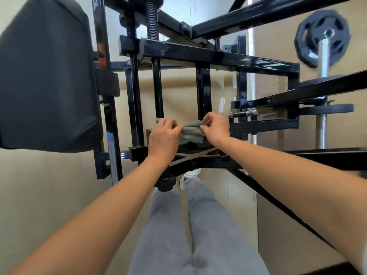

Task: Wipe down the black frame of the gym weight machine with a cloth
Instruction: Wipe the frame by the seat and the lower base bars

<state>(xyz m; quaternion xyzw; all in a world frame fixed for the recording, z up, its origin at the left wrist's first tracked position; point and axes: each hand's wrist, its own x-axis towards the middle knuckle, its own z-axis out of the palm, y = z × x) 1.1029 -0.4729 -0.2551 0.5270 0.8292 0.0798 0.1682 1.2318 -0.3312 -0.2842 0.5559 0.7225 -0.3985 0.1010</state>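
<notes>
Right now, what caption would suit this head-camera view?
Left hand and right hand pinch a grey-green cloth before the weight machine's black frame.

— What do we have around the weight plate (pixel 321 36)?
— Just behind it we see a beige surface (pixel 278 36); wall or floor, we cannot tell. A chrome post (pixel 322 92) runs down from the plate's hub, catching the light.
— And far left of the plate?
— A black padded cushion (pixel 45 76). Between the two we see a paler wall (pixel 178 12). Well below the plate, beige floor tiles (pixel 282 247) show seams.
</notes>
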